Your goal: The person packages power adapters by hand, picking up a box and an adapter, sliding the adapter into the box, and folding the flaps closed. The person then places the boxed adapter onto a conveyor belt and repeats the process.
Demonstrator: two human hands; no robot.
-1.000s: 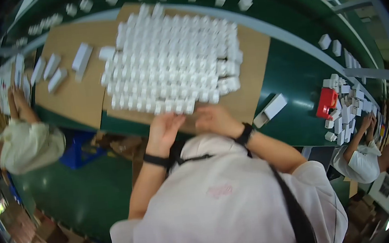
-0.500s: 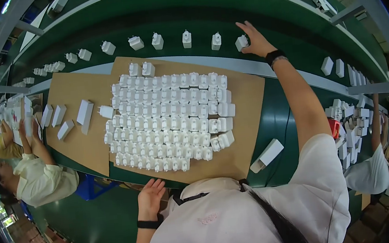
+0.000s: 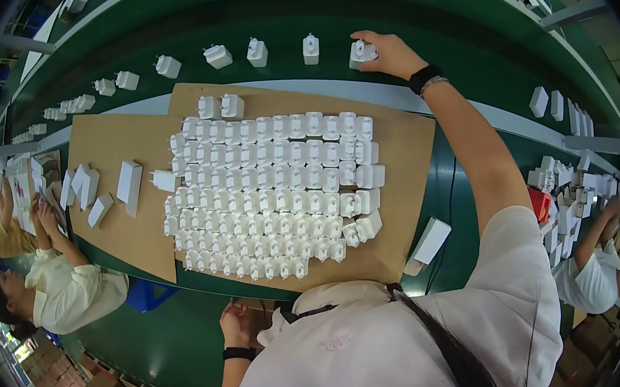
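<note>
My right hand [image 3: 390, 55] is over the green conveyor belt, thumb and fingers closed round a white plug charger [image 3: 362, 53]. A second charger seems pressed against it, partly covered by the fingers. Left of it, several more white chargers stand spaced out in a line, the nearest being an upright charger [image 3: 311, 50]. In front of me, a large block of white chargers [image 3: 270, 175] stands in close rows on a brown cardboard sheet [image 3: 406, 176]. My left hand [image 3: 235, 326] hangs low by the table's near edge, its fingers curled in with nothing seen in them.
Several white boxes [image 3: 129, 184] lie on the left cardboard. An open white box [image 3: 429, 245] and a dark cable lie right of the sheet. Farther right are a heap of white boxes [image 3: 564, 201] and a red item [image 3: 540, 203]. Co-workers sit at both sides.
My right hand has moved left along the belt and closed on a charger, bringing it beside its neighbour. My left hand's fingers, spread before, are now curled. The view has shifted slightly.
</note>
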